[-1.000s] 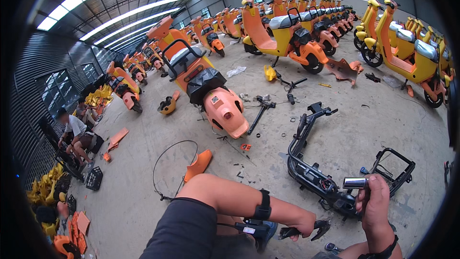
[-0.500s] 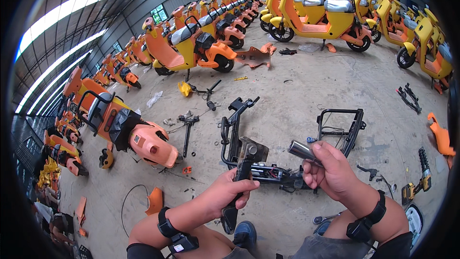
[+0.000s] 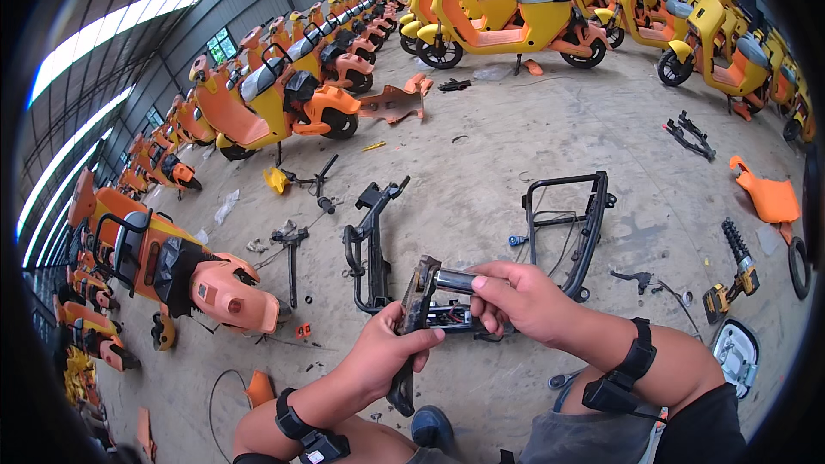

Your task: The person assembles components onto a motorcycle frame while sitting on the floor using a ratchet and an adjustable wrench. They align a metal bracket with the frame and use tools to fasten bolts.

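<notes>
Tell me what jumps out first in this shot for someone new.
Dead centre, the left hand grips a dark, worn metal part while the right hand pinches a short silver cylinder against its top. Behind them a stripped black scooter frame lies on the concrete floor, and rows of orange and yellow scooters line the far side and the left.
</notes>
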Action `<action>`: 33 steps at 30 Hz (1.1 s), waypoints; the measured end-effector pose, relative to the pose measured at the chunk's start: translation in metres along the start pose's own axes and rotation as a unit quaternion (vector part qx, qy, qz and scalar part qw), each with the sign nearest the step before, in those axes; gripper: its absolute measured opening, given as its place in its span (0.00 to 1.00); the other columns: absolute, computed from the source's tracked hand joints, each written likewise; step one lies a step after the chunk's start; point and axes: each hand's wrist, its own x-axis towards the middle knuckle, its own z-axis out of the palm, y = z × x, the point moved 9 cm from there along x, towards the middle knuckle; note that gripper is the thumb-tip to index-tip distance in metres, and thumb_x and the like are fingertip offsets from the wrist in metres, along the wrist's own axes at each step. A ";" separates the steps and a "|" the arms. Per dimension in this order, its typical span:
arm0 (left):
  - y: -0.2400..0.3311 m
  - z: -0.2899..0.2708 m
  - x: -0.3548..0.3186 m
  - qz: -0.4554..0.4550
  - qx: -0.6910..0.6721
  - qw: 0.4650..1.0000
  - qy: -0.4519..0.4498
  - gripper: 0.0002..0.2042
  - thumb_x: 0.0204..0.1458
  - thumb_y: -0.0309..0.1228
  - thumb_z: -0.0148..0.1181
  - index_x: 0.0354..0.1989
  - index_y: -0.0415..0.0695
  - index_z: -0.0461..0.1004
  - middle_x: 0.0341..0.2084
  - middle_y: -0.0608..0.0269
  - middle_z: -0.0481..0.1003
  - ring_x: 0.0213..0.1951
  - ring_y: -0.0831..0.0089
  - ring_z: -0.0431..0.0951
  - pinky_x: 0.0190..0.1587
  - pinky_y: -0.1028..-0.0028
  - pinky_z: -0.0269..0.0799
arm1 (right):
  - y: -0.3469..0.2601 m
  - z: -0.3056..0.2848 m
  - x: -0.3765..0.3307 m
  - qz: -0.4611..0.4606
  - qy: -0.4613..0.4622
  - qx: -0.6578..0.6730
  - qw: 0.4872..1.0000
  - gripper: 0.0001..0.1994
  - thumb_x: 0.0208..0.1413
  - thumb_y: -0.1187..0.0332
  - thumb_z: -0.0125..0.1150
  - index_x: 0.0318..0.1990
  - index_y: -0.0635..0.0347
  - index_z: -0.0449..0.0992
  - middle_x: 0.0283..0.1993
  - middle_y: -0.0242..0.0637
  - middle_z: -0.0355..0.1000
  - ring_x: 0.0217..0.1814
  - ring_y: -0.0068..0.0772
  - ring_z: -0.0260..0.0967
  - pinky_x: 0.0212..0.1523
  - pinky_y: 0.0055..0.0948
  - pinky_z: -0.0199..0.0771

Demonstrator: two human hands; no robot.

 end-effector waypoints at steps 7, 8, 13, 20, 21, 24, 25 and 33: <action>0.009 0.000 0.001 0.048 0.074 0.996 -0.004 0.19 0.49 0.27 0.68 0.44 0.37 0.66 0.24 0.66 0.72 0.21 0.81 0.72 0.21 0.80 0.66 | 0.009 -0.001 0.007 0.040 -0.096 -0.025 0.994 0.20 0.66 0.54 0.49 0.40 0.65 0.75 0.29 0.29 0.71 0.24 0.16 0.65 0.27 0.18 0.66; 0.009 -0.001 0.000 0.049 0.089 0.995 -0.004 0.20 0.49 0.28 0.69 0.45 0.36 0.66 0.24 0.65 0.72 0.21 0.81 0.72 0.21 0.80 0.66 | 0.012 -0.001 0.008 0.043 -0.106 -0.018 0.993 0.21 0.66 0.52 0.48 0.41 0.65 0.75 0.28 0.29 0.70 0.24 0.16 0.64 0.27 0.18 0.66; 0.016 0.005 -0.016 0.042 0.159 0.986 -0.026 0.22 0.51 0.29 0.67 0.50 0.36 0.63 0.25 0.65 0.73 0.21 0.80 0.72 0.21 0.78 0.69 | 0.011 0.009 -0.004 0.081 -0.159 -0.022 0.984 0.25 0.66 0.47 0.44 0.41 0.65 0.73 0.27 0.29 0.69 0.23 0.16 0.62 0.26 0.18 0.64; 0.028 0.005 -0.026 0.143 0.387 0.911 0.015 0.25 0.51 0.33 0.67 0.51 0.35 0.61 0.26 0.62 0.74 0.22 0.78 0.74 0.23 0.76 0.71 | 0.021 0.028 -0.013 0.100 -0.228 -0.018 0.968 0.26 0.66 0.45 0.43 0.45 0.65 0.70 0.24 0.27 0.63 0.22 0.17 0.55 0.24 0.18 0.59; 0.029 0.004 -0.027 0.147 0.393 0.907 0.022 0.25 0.51 0.35 0.66 0.49 0.34 0.61 0.24 0.57 0.74 0.22 0.71 0.75 0.25 0.72 0.70 | 0.021 0.029 -0.012 0.099 -0.225 -0.016 0.969 0.26 0.66 0.45 0.42 0.45 0.65 0.70 0.23 0.26 0.63 0.21 0.17 0.54 0.24 0.18 0.58; 0.040 0.007 -0.035 0.145 0.423 0.894 0.040 0.25 0.51 0.39 0.65 0.45 0.33 0.61 0.23 0.45 0.75 0.25 0.51 0.77 0.30 0.61 0.71 | 0.019 0.031 -0.011 0.097 -0.209 -0.003 0.973 0.25 0.65 0.46 0.46 0.45 0.64 0.70 0.23 0.25 0.60 0.22 0.15 0.50 0.23 0.18 0.53; 0.041 0.009 -0.036 0.142 0.428 0.892 0.039 0.24 0.51 0.38 0.64 0.45 0.33 0.61 0.23 0.45 0.75 0.27 0.50 0.78 0.31 0.60 0.72 | 0.019 0.032 -0.012 0.095 -0.206 -0.003 0.974 0.23 0.65 0.47 0.48 0.44 0.63 0.70 0.23 0.25 0.60 0.22 0.15 0.51 0.23 0.18 0.54; 0.037 0.013 -0.032 0.149 0.448 0.880 0.049 0.26 0.49 0.37 0.65 0.48 0.34 0.60 0.21 0.53 0.75 0.23 0.67 0.78 0.26 0.69 0.72 | -0.003 0.019 -0.014 -0.033 -0.075 -0.263 0.961 0.17 0.59 0.55 0.59 0.37 0.62 0.70 0.23 0.30 0.65 0.23 0.24 0.62 0.26 0.28 0.63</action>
